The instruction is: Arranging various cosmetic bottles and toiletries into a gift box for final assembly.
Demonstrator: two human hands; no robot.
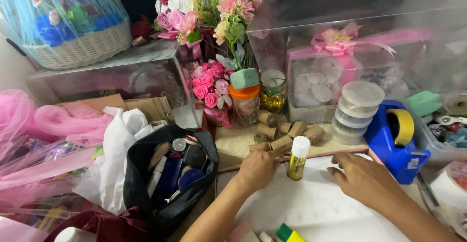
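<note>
the left hand (pixel 258 166) rests curled beside a small gold bottle with a white cap (pixel 297 158), standing upright mid-counter on the white sheet (pixel 316 208); whether its grip touches the bottle i cannot tell. the right hand (pixel 362 176) lies open and flat just right of the bottle, holding nothing, near the blue tape dispenser (pixel 396 142).

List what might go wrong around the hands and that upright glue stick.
The glue stick stands upright on the white sheet between the left hand and right hand; a small nudge could topple it. The small cork-coloured rolls lie loose right behind, so they might scatter. The open black pouch sits beside the left forearm and could tip.
</note>
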